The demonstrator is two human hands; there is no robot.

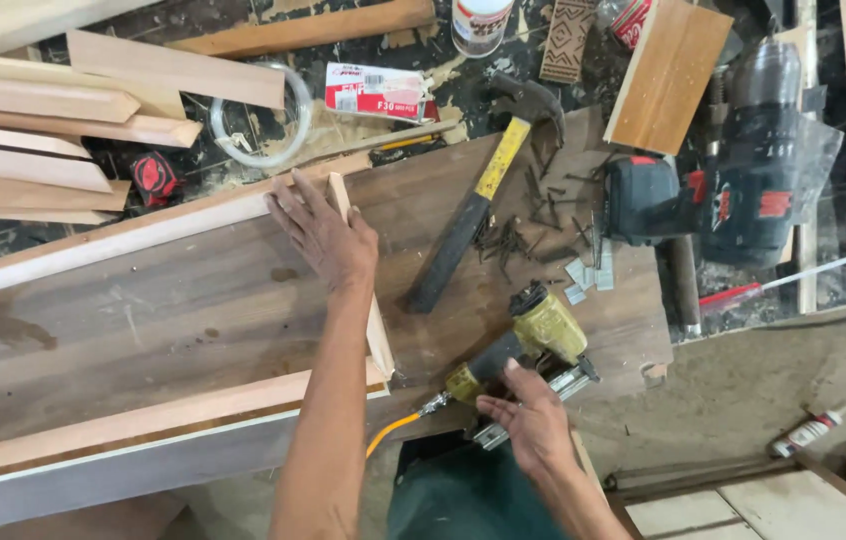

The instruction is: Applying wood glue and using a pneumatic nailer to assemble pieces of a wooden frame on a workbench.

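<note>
L hand flat on wood strip, R hand grips nail gun; dark board.

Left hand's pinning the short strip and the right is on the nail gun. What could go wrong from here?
1. The left hand lies flat on the short strip, so a nail fired close by could hit fingers.
2. The strip stands on edge, held by that hand alone, and may shift off the long rail.
3. Loose screws and the hammer lie beside the nail gun; the right hand could snag them.
</note>
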